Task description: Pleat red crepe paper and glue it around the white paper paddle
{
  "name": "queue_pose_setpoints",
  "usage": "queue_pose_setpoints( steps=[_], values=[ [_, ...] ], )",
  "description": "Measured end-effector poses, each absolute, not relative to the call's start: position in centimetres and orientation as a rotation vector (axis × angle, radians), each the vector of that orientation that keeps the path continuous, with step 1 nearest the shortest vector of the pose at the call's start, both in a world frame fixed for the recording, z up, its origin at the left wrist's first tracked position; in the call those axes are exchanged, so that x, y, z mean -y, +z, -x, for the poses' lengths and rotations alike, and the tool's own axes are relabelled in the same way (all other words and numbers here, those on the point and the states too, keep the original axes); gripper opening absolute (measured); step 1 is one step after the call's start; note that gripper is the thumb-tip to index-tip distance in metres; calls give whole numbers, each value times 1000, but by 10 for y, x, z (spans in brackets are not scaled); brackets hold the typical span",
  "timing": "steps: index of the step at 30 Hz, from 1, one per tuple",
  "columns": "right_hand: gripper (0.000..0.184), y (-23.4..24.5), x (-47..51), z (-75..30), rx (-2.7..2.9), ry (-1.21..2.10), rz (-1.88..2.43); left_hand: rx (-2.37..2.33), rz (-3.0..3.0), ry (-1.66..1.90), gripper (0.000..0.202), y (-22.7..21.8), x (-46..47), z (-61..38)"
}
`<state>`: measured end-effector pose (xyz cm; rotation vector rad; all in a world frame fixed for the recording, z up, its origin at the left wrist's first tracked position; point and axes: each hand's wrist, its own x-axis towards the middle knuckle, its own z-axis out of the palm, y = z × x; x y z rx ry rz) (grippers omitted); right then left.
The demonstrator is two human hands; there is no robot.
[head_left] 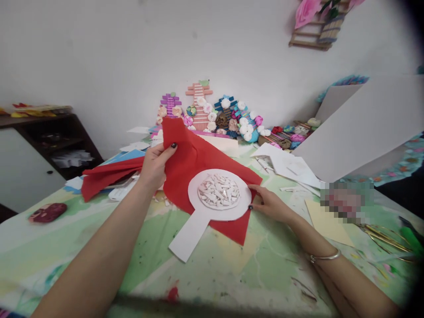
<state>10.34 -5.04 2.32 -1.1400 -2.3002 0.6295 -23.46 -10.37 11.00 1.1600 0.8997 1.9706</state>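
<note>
A red sheet [212, 152], soft like crepe paper or cloth, spreads across the table with its upper left part raised. My left hand [155, 165] is closed on that raised part, pinching it between thumb and fingers. Partly over the sheet is a white paddle-shaped cutout [189, 236] with a round head and a straight handle pointing toward me. Small white torn pieces [219, 191] cover a disc in the middle of its head. My right hand [270, 203] grips the right rim of the head, thumb and index finger at the edge; its other fingers are partly hidden.
Another folded red piece [111, 176] lies on the left beside papers. A dark red object [48, 213] sits near the left edge. White scraps [286, 165], a yellow sheet [326, 223] and gold-handled scissors [386, 236] are at right. Decorated crafts [200, 106] stand against the wall.
</note>
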Motion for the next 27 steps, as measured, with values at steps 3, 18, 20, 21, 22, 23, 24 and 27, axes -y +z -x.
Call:
queue_pose_setpoints(
  steps=[3,18,20,21,22,23,24,27],
  values=[
    [57,26,52,-101,2355,591,1193,-860,-1206,1845,31,105,106,225],
    [54,32,58,-96,2423,542,1290,-778,-1226,1635,37,91,112,183],
    [53,33,58,-96,2421,542,1289,-773,-1193,1665,35,92,110,186],
    [52,33,58,-96,2419,541,1289,-770,-1165,1695,34,93,109,189],
    [51,33,58,-96,2414,541,1288,-769,-1132,1728,32,93,108,192],
    [50,33,58,-96,2407,541,1287,-769,-1096,1762,31,94,107,196],
    [50,32,58,-96,2397,543,1288,-769,-1059,1792,29,96,106,199],
    [48,28,55,-97,2328,608,1285,-740,-986,1866,22,100,103,209]
  ],
)
